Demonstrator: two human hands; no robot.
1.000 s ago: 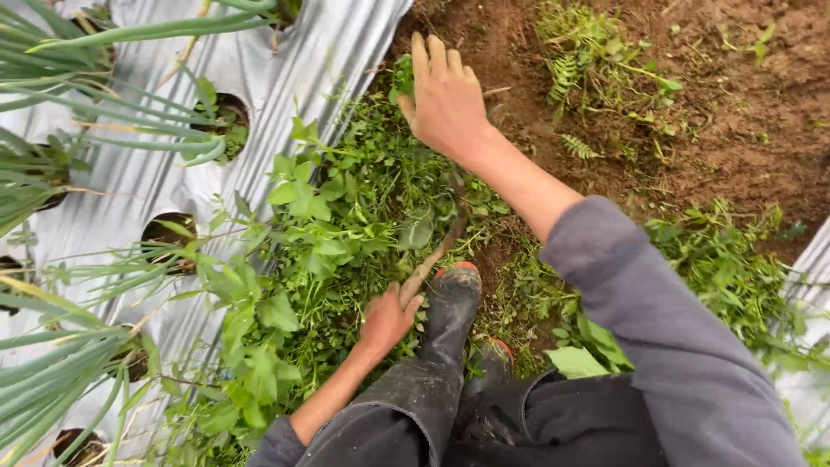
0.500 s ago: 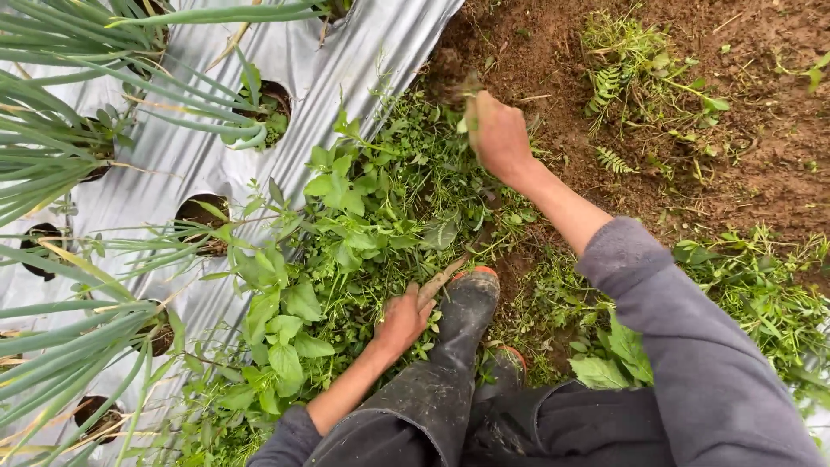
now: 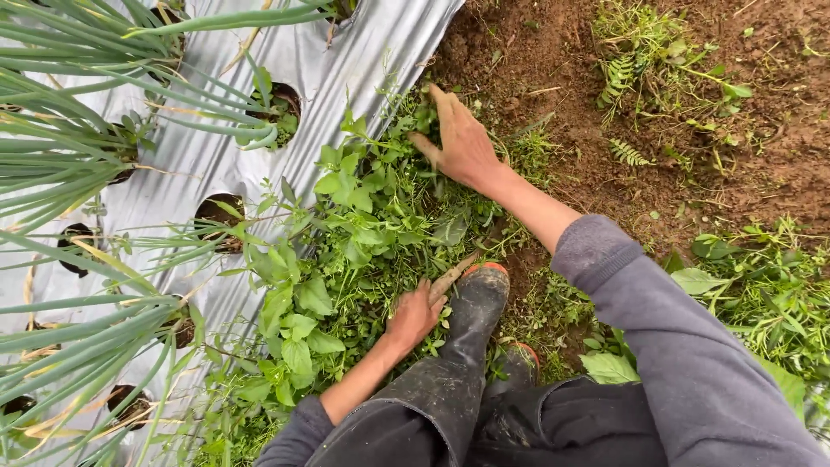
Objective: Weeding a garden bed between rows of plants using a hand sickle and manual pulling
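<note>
Head view: your right hand lies spread, fingers loose, on the far edge of the leafy weeds, beside bare soil. Your left hand is closed on weed stems near your muddy boot. Silver mulch sheet lies left.

Right hand at the end of a fully extended arm, palm down, fingers spread and pointing away from the body; grey sleeve pushed up to mid-forearm. Left hand held close to the body beside the bent leg, fingers curled loosely downward; forearm bare, sleeve bunched near the elbow.
</note>
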